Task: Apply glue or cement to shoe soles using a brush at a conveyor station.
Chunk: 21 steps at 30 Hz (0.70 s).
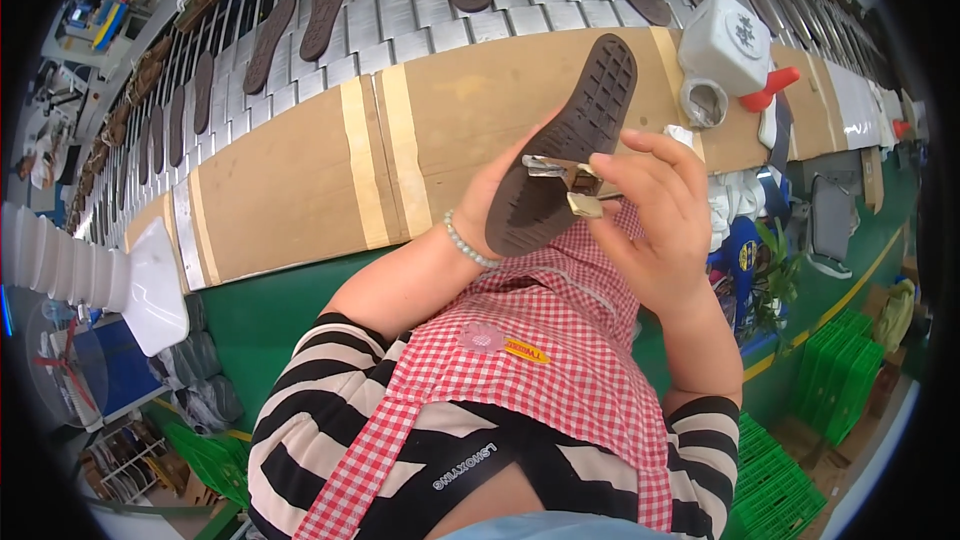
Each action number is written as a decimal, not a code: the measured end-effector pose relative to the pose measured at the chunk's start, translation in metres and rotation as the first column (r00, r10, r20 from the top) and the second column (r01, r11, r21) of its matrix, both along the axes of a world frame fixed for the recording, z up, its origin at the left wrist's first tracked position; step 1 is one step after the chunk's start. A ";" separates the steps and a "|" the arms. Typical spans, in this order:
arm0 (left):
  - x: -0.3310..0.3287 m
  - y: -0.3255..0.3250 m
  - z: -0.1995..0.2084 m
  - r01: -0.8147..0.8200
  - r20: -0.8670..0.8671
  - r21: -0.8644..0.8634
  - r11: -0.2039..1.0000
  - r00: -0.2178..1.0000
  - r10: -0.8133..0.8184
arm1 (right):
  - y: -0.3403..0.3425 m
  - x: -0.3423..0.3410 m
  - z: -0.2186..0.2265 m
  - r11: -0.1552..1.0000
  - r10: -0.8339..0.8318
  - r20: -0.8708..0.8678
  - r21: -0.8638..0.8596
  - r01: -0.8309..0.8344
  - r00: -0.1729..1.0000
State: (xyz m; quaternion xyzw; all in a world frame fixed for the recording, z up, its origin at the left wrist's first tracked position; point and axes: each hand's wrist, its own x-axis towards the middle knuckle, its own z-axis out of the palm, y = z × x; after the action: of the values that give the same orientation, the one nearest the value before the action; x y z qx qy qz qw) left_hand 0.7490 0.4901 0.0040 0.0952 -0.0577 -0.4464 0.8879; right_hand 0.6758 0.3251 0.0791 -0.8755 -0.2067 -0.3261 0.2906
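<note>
A dark brown shoe sole (545, 180) is tilted up in front of my chest, its face with a grid of square recesses toward me. My left hand (500, 175) is closed round its left edge from beneath, most of the fingers hidden behind it. Over the middle of the sole, my right hand (655, 210) pinches a small metal piece (585, 205) between thumb and fingers. That piece has a silvery end and a pale flat end; its exact kind is unclear. Its silvery end lies over the sole, but whether they touch I cannot tell.
Cardboard (300, 180) with tape strips covers the bench ahead. Beyond it, a slatted metal conveyor (400, 30) carries several brown soles. At right stand a white plastic container (725, 40), a small cup (703, 102) and a red-capped item (770, 88). A white duct hood (155, 285) is at left.
</note>
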 end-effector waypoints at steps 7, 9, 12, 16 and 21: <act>-0.001 -0.004 -0.003 -0.025 -0.008 0.003 1.000 1.000 0.025 | 0.007 -0.009 0.000 0.984 0.149 -0.027 -0.098 -0.150 0.989; -0.002 -0.003 -0.001 0.026 -0.024 -0.070 0.997 0.999 -0.028 | 0.006 -0.010 -0.001 0.988 0.127 -0.013 -0.083 -0.128 0.992; -0.001 -0.007 0.003 0.023 -0.072 0.014 1.000 0.997 -0.022 | 0.005 -0.010 -0.004 0.988 0.129 -0.030 -0.078 -0.131 0.991; -0.004 -0.008 0.007 0.014 -0.072 0.122 0.992 0.997 -0.006 | 0.008 -0.017 0.000 0.966 0.224 -0.102 -0.113 -0.234 0.969; -0.001 -0.004 -0.009 0.049 -0.199 -0.120 0.992 0.977 -0.072 | 0.003 -0.009 0.004 0.968 0.201 -0.082 -0.134 -0.210 0.976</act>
State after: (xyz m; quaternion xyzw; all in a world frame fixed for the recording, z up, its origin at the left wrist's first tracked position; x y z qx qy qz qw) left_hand 0.7479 0.4862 -0.0055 -0.0038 0.0047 -0.4765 0.8791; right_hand 0.6670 0.3283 0.0834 -0.8784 -0.3091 -0.2489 0.2665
